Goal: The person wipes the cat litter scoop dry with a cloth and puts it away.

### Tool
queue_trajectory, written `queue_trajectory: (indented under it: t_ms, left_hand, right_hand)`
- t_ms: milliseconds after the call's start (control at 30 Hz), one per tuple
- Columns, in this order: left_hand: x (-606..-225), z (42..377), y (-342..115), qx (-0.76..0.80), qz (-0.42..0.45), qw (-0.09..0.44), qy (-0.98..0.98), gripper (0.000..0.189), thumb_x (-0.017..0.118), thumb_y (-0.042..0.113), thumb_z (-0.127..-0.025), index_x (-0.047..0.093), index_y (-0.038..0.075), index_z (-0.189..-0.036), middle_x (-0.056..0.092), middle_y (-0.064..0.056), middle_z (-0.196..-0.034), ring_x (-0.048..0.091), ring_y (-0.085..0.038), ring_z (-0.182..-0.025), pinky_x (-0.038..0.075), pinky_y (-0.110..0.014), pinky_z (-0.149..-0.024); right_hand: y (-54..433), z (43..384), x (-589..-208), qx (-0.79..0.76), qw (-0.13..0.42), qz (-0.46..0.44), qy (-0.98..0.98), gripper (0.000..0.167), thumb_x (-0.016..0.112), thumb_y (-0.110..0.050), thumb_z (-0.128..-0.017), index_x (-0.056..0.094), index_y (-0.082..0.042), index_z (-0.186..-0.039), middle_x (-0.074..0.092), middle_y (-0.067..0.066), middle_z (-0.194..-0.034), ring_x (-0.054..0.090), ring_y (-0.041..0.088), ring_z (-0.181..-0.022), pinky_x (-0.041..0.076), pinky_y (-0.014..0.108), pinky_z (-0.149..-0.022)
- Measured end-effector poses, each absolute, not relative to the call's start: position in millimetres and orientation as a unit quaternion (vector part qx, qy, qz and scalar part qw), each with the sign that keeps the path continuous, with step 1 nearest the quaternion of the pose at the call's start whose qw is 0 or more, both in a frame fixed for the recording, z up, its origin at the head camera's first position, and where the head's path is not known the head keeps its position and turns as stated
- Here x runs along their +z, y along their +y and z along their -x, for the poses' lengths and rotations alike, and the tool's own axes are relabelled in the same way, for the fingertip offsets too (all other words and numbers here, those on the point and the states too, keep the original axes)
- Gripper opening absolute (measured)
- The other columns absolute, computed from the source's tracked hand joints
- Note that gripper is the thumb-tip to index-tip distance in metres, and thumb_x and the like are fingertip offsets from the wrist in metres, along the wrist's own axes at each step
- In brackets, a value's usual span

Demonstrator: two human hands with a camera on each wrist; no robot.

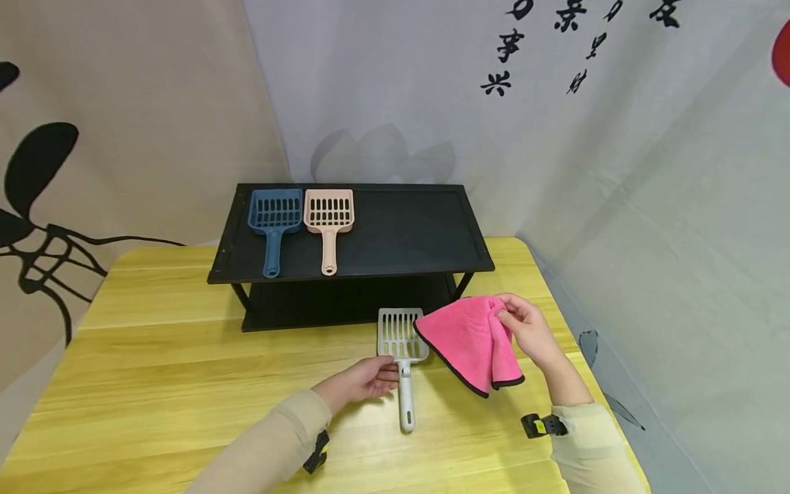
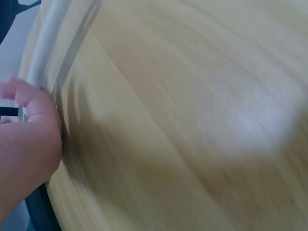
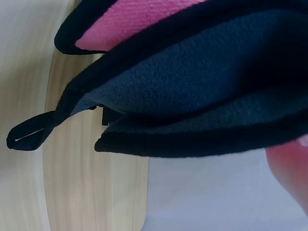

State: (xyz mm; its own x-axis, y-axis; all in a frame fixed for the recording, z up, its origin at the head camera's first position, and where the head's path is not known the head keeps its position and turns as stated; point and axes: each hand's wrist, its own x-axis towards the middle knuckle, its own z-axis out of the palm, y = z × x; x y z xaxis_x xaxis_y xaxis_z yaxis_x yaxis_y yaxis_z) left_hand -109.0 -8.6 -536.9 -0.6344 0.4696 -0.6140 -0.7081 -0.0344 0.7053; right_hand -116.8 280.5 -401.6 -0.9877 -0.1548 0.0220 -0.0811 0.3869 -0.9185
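A light grey litter scoop, slotted head toward the rack, is over the near part of the table. At its neck, my left hand pinches it, thumb at the head's lower edge; in the left wrist view the fingers bend beside the pale handle. My right hand pinches a pink cloth with black edging by its upper corner. The cloth hangs down in folds and its left corner overlaps the scoop head. The right wrist view shows the cloth's dark grey reverse side and a small black loop.
Beyond the hands, a black two-level rack stands on the wooden table. On its top lie a blue litter scoop and a beige litter scoop, side by side. A printed fabric backdrop hangs behind.
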Motion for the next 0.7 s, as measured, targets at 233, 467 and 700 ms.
queue_trajectory:
  t_ms: [233,467,700]
  left_hand:
    - [-531,111,-18,0.653,0.049,0.411,0.634,0.012,0.061,0.013,-0.087,0.062,0.003,-0.094,0.050,0.007,-0.062,0.038,0.001,-0.049,0.033,-0.010,-0.046]
    - [-526,112,-30,0.656,0.024,0.398,0.640,0.053,0.062,-0.003,-0.081,0.044,-0.007,-0.131,0.063,-0.009,-0.102,0.056,-0.010,-0.076,0.051,-0.025,-0.073]
    - [-527,113,-46,0.700,-0.004,0.423,0.575,0.052,0.046,-0.008,-0.087,0.030,-0.014,-0.136,0.056,-0.021,-0.117,0.061,-0.013,-0.084,0.053,-0.023,-0.074]
  right_hand:
    - [279,118,-401,-0.549,0.030,0.075,0.832,0.021,0.045,0.001,-0.095,0.054,0.010,-0.111,0.059,-0.017,-0.083,0.054,0.003,-0.071,0.046,0.019,-0.062]
    - [275,119,-400,-0.550,0.030,0.077,0.831,0.021,0.046,0.001,-0.094,0.054,0.010,-0.111,0.059,-0.017,-0.083,0.054,0.003,-0.069,0.046,0.019,-0.061]
    - [272,119,-398,-0.547,0.030,0.079,0.833,0.021,0.046,0.000,-0.094,0.054,0.010,-0.111,0.059,-0.016,-0.083,0.054,0.003,-0.071,0.047,0.019,-0.063]
